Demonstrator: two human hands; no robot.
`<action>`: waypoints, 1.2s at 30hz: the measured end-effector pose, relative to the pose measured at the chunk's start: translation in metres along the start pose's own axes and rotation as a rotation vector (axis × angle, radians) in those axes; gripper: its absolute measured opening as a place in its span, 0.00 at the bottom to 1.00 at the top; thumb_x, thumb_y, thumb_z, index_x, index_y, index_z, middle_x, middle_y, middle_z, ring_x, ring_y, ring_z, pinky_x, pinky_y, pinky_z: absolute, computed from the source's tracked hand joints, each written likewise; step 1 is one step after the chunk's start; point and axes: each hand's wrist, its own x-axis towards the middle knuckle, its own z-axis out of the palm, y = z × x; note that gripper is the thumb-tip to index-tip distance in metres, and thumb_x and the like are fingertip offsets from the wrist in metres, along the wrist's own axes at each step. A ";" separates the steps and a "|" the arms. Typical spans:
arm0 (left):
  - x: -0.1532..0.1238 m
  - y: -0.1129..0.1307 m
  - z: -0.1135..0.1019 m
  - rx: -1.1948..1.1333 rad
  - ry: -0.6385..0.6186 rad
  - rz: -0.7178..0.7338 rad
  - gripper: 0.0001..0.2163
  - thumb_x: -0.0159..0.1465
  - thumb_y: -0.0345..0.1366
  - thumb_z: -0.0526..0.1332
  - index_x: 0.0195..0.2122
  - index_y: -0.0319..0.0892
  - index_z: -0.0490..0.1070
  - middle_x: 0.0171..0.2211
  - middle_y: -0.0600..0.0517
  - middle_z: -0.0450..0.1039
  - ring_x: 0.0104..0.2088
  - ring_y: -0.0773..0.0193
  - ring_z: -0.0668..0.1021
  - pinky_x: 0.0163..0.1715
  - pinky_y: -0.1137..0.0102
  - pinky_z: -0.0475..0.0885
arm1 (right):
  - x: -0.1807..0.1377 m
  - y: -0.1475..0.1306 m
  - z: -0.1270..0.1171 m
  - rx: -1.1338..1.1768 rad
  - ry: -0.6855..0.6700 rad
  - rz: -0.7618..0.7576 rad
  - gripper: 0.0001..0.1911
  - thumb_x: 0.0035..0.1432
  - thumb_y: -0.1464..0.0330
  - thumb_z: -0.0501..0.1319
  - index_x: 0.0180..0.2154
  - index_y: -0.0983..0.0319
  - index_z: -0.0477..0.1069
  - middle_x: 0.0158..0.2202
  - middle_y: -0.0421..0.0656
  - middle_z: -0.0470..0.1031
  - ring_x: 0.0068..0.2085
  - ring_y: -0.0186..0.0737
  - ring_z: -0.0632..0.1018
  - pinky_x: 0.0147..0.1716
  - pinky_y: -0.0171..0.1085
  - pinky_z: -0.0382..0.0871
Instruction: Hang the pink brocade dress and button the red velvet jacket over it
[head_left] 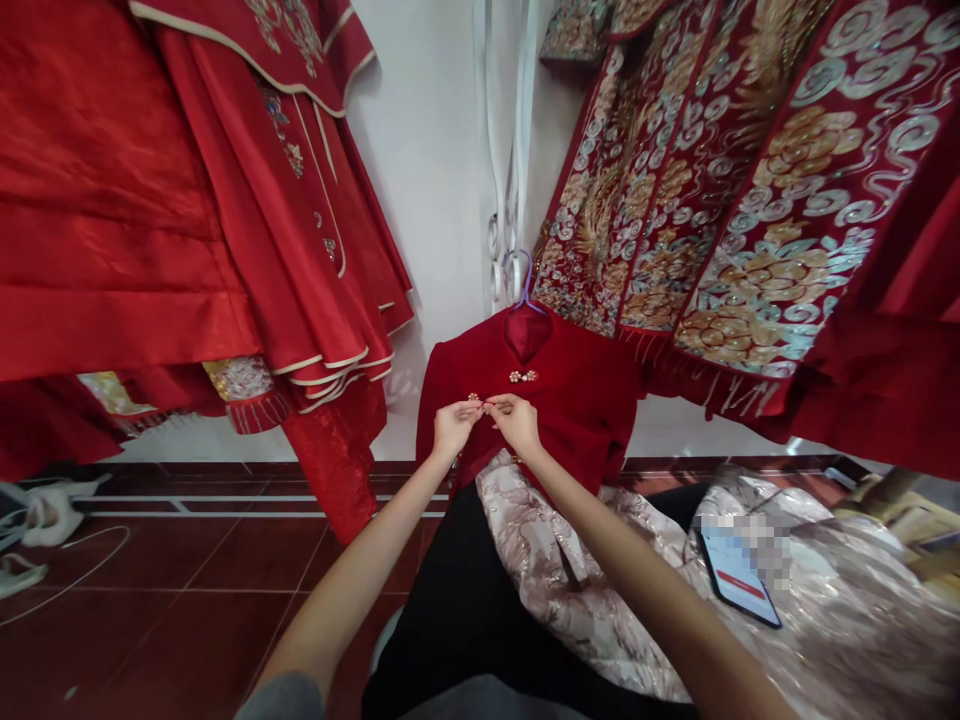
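Observation:
A dark red long-sleeved jacket (577, 385) hangs in front of me on a purple hanger (526, 280). Near its collar, a gold flower-shaped frog button (523, 377) joins the two front edges. My left hand (454, 426) is closed in a pinch at another flower-shaped frog button (473, 397), which shows just above the fingertips. My right hand (514, 420) pinches too, its fingertips almost touching the left ones. A bit of red shows between them, too small to make out. Fingers partly cover this part of the jacket front.
Red garments (247, 200) hang at the left, and a richly embroidered one (750, 200) at the right. Shiny pale patterned fabric (540, 560) lies over my lap, with a phone (739, 580) on it. White shoes (52, 515) and a cable (112, 550) are on the tiled floor.

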 end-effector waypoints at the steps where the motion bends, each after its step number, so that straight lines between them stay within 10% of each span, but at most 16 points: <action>1: 0.000 0.000 -0.001 0.006 -0.006 0.002 0.09 0.48 0.30 0.69 0.32 0.36 0.78 0.34 0.42 0.79 0.35 0.59 0.80 0.45 0.61 0.73 | 0.001 0.002 0.001 -0.006 0.001 -0.009 0.12 0.52 0.65 0.62 0.38 0.66 0.74 0.32 0.44 0.77 0.29 0.34 0.77 0.23 0.31 0.75; 24: 0.013 -0.003 -0.005 0.117 -0.075 0.015 0.05 0.47 0.28 0.68 0.27 0.39 0.77 0.29 0.47 0.78 0.28 0.64 0.78 0.41 0.64 0.73 | 0.006 -0.003 0.002 -0.398 0.030 -0.188 0.07 0.55 0.67 0.60 0.34 0.63 0.73 0.33 0.44 0.75 0.30 0.34 0.76 0.35 0.32 0.70; 36: -0.015 -0.007 0.027 -0.129 0.245 0.000 0.09 0.51 0.36 0.67 0.33 0.38 0.77 0.34 0.46 0.79 0.37 0.61 0.79 0.44 0.65 0.72 | -0.012 -0.005 -0.034 -0.322 -0.296 -0.251 0.18 0.53 0.71 0.61 0.48 0.62 0.71 0.38 0.44 0.77 0.33 0.35 0.78 0.39 0.33 0.72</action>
